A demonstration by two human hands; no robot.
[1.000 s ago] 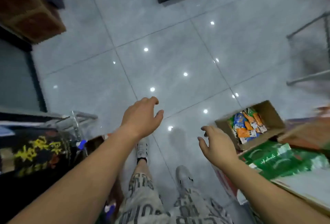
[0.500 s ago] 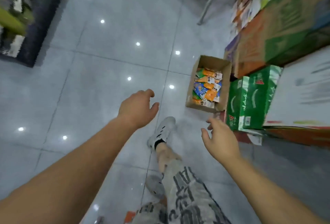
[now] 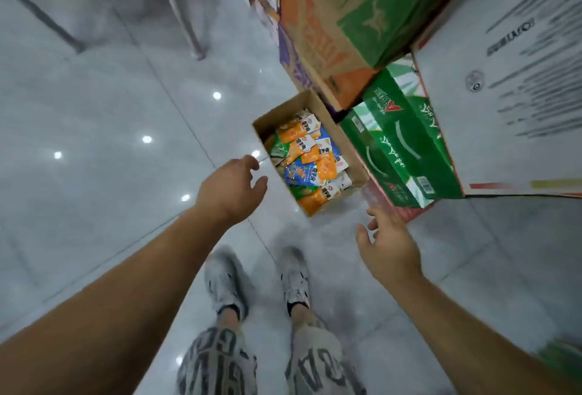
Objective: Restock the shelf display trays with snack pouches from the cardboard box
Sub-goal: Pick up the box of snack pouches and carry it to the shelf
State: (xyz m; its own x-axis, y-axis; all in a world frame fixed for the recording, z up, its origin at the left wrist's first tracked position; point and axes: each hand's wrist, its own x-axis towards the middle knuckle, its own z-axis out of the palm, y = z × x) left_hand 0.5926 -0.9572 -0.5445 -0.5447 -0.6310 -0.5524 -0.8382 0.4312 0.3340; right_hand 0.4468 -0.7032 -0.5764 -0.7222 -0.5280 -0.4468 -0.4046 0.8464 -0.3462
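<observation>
An open cardboard box point(image 3: 351, 155) stands on the grey tiled floor, filled with orange, green and blue snack pouches point(image 3: 307, 161). My left hand point(image 3: 231, 188) hovers just left of the box's near corner, fingers loosely curled and holding nothing. My right hand point(image 3: 389, 246) hangs below and to the right of the box, fingers spread and relaxed, also holding nothing. Neither hand touches the box. No shelf display tray is in view.
Green cartons point(image 3: 400, 149) lie right beside the box. Orange-green cartons point(image 3: 340, 17) and a big white carton point(image 3: 510, 80) are stacked behind them. Metal legs point(image 3: 185, 17) stand at the upper left. My two feet point(image 3: 261, 281) stand on the floor point(image 3: 110, 127) before the box.
The view has swung round and closer, so the box now lies right ahead of my hands. Both hands have reached nearer to it, still holding nothing. My feet now stand side by side.
</observation>
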